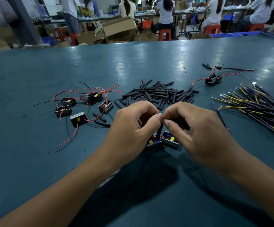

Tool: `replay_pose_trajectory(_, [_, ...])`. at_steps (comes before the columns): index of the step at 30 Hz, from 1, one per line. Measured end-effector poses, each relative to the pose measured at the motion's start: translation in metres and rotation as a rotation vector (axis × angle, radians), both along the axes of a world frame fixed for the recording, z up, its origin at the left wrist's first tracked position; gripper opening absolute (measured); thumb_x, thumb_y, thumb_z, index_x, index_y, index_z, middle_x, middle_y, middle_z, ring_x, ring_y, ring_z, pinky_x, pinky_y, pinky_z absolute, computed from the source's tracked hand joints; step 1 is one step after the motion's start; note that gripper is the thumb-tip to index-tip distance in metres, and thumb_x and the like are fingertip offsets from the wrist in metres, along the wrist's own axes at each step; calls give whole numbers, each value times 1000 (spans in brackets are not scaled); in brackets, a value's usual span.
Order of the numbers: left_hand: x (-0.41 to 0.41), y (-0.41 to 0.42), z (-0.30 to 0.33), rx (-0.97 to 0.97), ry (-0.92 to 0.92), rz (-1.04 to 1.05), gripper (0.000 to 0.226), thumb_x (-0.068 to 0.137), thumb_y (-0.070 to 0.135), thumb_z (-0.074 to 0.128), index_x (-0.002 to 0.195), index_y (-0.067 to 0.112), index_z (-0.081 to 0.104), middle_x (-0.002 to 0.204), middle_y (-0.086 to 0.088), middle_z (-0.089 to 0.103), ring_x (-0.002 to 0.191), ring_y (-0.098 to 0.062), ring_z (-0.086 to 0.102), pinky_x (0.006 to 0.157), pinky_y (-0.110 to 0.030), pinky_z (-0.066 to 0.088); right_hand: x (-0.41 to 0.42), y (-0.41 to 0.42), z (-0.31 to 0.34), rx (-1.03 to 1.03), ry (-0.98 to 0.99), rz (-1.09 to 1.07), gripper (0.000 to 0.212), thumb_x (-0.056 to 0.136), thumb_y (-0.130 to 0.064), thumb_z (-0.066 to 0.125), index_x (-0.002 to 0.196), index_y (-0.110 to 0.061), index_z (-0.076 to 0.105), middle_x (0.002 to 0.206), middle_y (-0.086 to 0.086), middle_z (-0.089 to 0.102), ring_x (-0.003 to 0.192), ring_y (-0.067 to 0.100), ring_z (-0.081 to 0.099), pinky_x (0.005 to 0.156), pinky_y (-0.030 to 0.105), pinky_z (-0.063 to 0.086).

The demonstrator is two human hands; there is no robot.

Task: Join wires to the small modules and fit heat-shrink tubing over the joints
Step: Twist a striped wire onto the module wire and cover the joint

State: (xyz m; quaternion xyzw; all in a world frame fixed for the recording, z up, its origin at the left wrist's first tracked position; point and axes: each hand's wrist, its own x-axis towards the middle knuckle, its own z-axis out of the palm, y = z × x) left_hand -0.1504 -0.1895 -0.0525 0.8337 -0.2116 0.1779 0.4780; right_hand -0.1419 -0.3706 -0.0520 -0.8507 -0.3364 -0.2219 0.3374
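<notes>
You've got both hands pinching the top of a black heat-shrink tube (pixel 159 130), left hand (pixel 133 126) and right hand (pixel 193 128) meeting fingertip to fingertip, probably steadying the joint above two modules (pixel 163 141) sitting on the surface (pixel 34 161) at 6 o'clock from the tubing pile (pixel 159 94).

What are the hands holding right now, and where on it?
Both the left hand and right hand pinch the top end of a black heat-shrink tube standing above two modules.
</notes>
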Motion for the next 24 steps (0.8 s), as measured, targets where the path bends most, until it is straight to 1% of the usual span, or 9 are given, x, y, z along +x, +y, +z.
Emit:
replay_pose_trajectory(4, [0, 1, 3, 190, -233, 64, 14, 92, 15, 62, 80, 9, 63, 70, 7, 52, 64, -11, 47, 58, -16, 35, 0, 0, 0, -5, -7, 6, 6, 91, -14, 62, 94, -10, 66, 82, -4, 63, 74, 8, 53, 69, 17, 42])
replay_pose_trajectory(8, [2, 2, 4, 236, -276, 64, 15, 93, 14, 63, 79, 7, 63, 69, 12, 47, 63, -2, 41, 60, -10, 31, 0, 0, 0, -13, -21, 16, 6, 90, -10, 64, 95, -8, 67, 84, -4, 64, 76, 5, 53, 71, 12, 41])
replay_pose_trajectory(10, [0, 1, 3, 143, -139, 38, 18, 92, 18, 61, 78, 9, 64, 62, 16, 46, 56, -1, 41, 56, -10, 30, 0, 1, -1, -7, -27, 18, 6, 90, -9, 64, 95, -8, 67, 84, -4, 65, 76, 4, 53, 71, 12, 41])
replay_pose_trajectory(13, [-2, -1, 5, -122, 176, -10, 22, 86, 23, 60, 67, 12, 64, 53, 11, 44, 46, -4, 35, 46, -16, 30, -1, 1, -1, -23, -64, 18, 5, 89, -9, 64, 93, -7, 67, 81, -7, 61, 73, 3, 49, 69, 10, 39])
replay_pose_trajectory(16, [-2, -4, 9, -454, 574, -50, 27, 83, 15, 60, 56, 16, 61, 50, 2, 39, 42, -9, 27, 40, -19, 25, -2, 2, -1, -91, -145, 12, 5, 89, -10, 64, 91, -6, 67, 80, -3, 61, 72, 8, 49, 69, 16, 39])
replay_pose_trajectory(19, [-3, -3, 11, -576, 835, -111, 31, 87, 9, 54, 57, 14, 60, 54, 0, 45, 41, -9, 27, 38, -17, 21, -2, 2, -1, -135, -192, 22, 8, 91, -11, 63, 91, -5, 67, 81, 0, 61, 72, 10, 48, 70, 17, 38])
replay_pose_trajectory(21, [-2, 1, 12, -504, 746, -125, 27, 88, 12, 58, 61, 15, 62, 58, -2, 47, 42, -10, 30, 40, -18, 24, -1, 1, -1, -121, -179, 28, 7, 91, -11, 63, 91, -5, 66, 81, -5, 58, 72, 3, 43, 71, 13, 36])
replay_pose_trajectory(22, [-2, 5, 12, -403, 603, -115, 26, 88, 13, 60, 63, 17, 63, 59, 0, 50, 44, -10, 35, 41, -19, 27, 0, 0, -1, -109, -167, 28, 6, 90, -10, 63, 91, -5, 66, 81, -7, 56, 73, 0, 41, 72, 11, 36])
replay_pose_trajectory(24, [-1, 14, 14, -78, 194, -74, 17, 86, 11, 60, 74, 20, 68, 66, 12, 58, 53, -6, 47, 49, -19, 37, 0, -2, -1, -95, -143, 28, 5, 90, -10, 63, 91, -5, 66, 82, -11, 53, 73, -2, 41, 73, 8, 36])
